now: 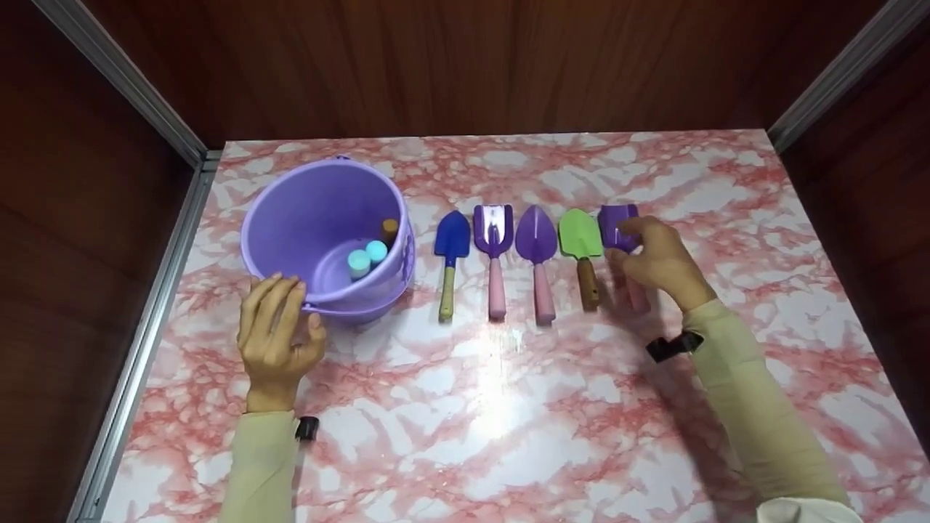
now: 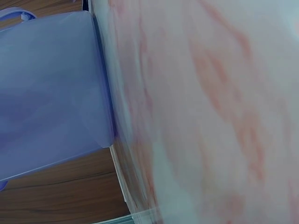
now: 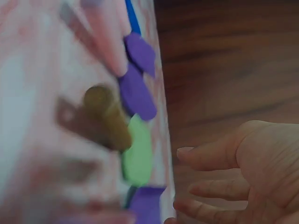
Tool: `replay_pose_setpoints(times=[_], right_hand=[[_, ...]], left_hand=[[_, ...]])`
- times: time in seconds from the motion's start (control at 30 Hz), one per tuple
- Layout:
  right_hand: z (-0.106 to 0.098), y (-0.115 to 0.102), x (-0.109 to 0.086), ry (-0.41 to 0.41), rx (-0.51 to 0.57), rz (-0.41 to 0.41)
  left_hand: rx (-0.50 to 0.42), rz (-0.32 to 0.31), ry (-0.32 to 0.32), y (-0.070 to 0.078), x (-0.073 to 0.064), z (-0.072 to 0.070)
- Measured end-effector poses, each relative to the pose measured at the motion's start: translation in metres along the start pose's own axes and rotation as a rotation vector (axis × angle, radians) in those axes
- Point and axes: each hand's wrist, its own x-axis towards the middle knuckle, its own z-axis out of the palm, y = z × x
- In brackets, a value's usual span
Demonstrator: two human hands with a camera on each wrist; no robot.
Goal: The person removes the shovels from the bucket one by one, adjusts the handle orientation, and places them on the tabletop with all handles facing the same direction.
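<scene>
The purple bucket (image 1: 320, 174) stands at the left of the table, with two turquoise round-ended pieces (image 1: 359, 264) and a brown one (image 1: 390, 231) inside. My left hand (image 1: 275, 341) rests its fingers on the bucket's near rim, thumb spread apart; the left wrist view shows the bucket's side but not the hand. My right hand (image 1: 657, 258) hovers at the rightmost toy shovel, with a purple squared blade (image 1: 616, 213) and a pink handle (image 1: 636, 296). In the right wrist view its fingers (image 3: 210, 156) are extended and apart, holding nothing, beside that purple blade (image 3: 147, 205).
Left of the right hand lie a green trowel (image 1: 580, 229) with a brown handle, a purple trowel (image 1: 536, 232), a pink-handled purple fork-like scoop (image 1: 496, 283) and a blue trowel (image 1: 452, 232), all in a row. Dark wood panels (image 1: 472, 65) enclose the marbled table (image 1: 450, 450).
</scene>
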Motion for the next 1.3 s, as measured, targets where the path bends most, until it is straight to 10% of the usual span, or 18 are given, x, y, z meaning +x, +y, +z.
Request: replay_pose_setpoints(times=[0.3,0.97,1.3], right_hand=[[0.006,-0.084,0.034,0.036,-0.055,-0.261],[0.057,-0.264,0.070,-0.299,-0.169,-0.873],[0.095,-0.300,0.078,-0.489,-0.438,-0.812]], left_hand=[[-0.004,0.000,0.004,0.001,0.000,0.000],[-0.002,0.016,0.011,-0.006,-0.003,0.000],[0.001,0.023,-0.002,-0.002,0.002,-0.002]])
